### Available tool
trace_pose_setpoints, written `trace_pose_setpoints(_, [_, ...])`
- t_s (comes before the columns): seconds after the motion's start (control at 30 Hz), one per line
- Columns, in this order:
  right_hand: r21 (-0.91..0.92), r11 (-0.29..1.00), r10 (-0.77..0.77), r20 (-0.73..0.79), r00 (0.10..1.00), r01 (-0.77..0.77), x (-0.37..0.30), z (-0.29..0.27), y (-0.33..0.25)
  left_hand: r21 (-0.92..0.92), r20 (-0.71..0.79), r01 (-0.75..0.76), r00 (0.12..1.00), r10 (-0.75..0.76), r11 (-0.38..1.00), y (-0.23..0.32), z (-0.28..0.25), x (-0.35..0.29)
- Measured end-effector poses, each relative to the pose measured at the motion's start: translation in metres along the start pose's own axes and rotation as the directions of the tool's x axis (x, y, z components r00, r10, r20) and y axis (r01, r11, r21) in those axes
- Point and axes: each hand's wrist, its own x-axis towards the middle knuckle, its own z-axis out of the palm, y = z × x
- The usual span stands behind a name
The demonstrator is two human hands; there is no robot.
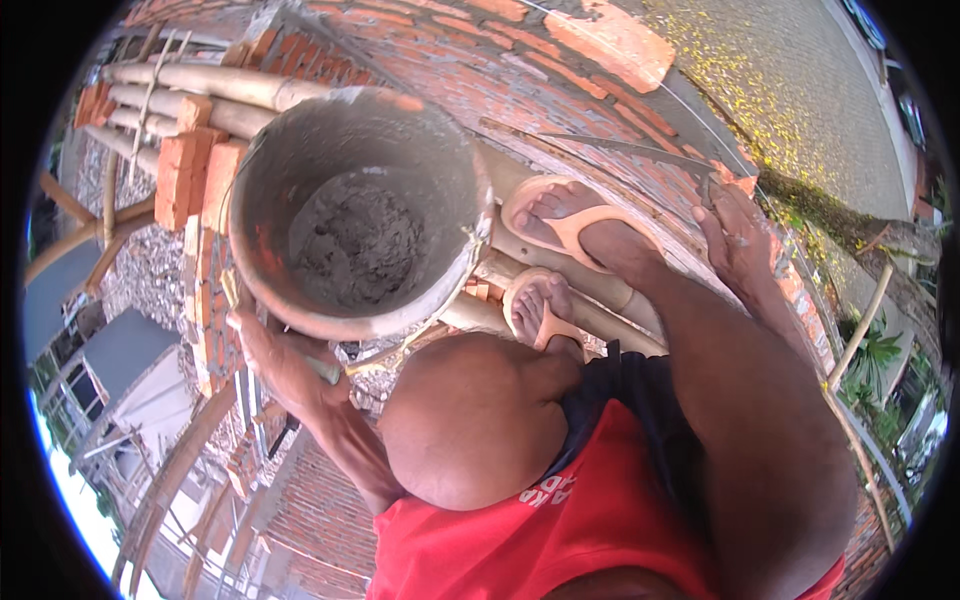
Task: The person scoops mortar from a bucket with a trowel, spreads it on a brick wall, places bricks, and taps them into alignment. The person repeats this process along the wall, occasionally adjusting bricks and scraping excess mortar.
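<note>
A round grey bucket (pixel 455 150) with a mortar-smeared rim stands in front of me, its mouth facing up. Wet grey mortar (pixel 362 240) lies in its bottom. My left hand (pixel 285 365) is closed at the bucket's near left side, by the rim; its grip is partly hidden. Off to the right, my right hand (pixel 740 235) is closed at the wall top, at the end of a long thin metal blade (pixel 640 150), seen nearly edge-on and looking like a trowel. Its handle is hidden in my fingers.
My sandalled feet (pixel 590 225) stand on bamboo poles (pixel 610 280). A brick wall (pixel 500 55) runs along the far side, a loose brick (pixel 615 45) and string on it. Stacked bricks (pixel 185 175) flank the bucket's left. Beyond the wall is a paved road (pixel 800 80).
</note>
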Motion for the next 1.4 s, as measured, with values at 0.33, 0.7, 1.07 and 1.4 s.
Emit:
trace_pose_setpoints(0.33, [-0.209,0.661,-0.499,0.597,0.629,0.721,0.185,0.039,-0.196,-0.399,0.137,-0.059,0.983,0.123,0.915,-0.026,0.012,-0.033])
trace_pose_setpoints(0.7, [0.221,0.915,-0.374,0.777,0.507,0.337,0.172,0.062,-0.176,-0.385,0.185,-0.081,0.969,0.163,0.919,-0.044,-0.003,-0.023])
trace_pose_setpoints(1.07, [0.518,0.844,-0.447,0.539,0.714,0.138,0.137,0.031,-0.114,-0.381,-0.016,-0.057,0.998,0.055,0.923,-0.029,-0.011,-0.024])
trace_pose_setpoints(1.4, [0.451,0.808,0.094,0.537,0.838,-0.379,0.020,-0.088,0.010,-0.134,0.494,0.042,0.869,0.030,0.990,0.021,-0.026,-0.060])
